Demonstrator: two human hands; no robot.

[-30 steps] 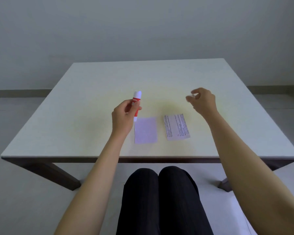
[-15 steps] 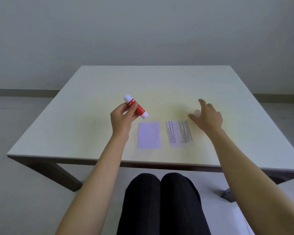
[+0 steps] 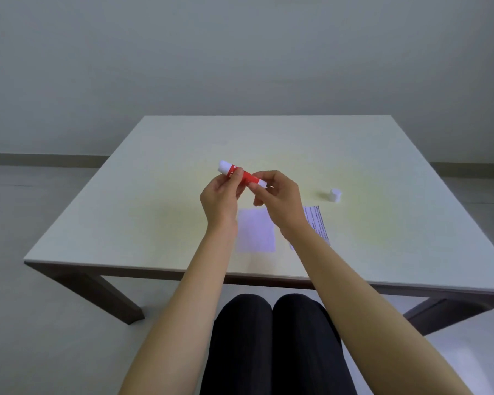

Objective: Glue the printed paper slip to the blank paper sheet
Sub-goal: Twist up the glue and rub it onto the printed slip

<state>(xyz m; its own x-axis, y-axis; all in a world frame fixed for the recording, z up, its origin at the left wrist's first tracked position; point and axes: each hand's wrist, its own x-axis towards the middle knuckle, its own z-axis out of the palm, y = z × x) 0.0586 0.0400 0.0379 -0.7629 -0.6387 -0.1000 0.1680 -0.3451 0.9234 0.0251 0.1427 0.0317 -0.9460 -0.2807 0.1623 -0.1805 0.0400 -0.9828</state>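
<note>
A red and white glue stick [image 3: 241, 174] is held tilted above the table, its white end up and to the left. My left hand [image 3: 221, 196] grips its middle. My right hand [image 3: 280, 196] pinches its lower right end. Below the hands the blank paper sheet [image 3: 256, 230] lies flat on the table. The printed paper slip [image 3: 316, 222] lies just right of it, mostly hidden by my right wrist. The glue stick's white cap [image 3: 335, 195] sits on the table to the right, apart from both hands.
The pale square table [image 3: 154, 212] has its near edge just above my knees. Dark table legs stand at the lower left and right. A grey wall and floor lie behind.
My right hand left the white cap on the table at the right and came over to the glue stick's lower end. The left hand stayed on the stick, tilted.
</note>
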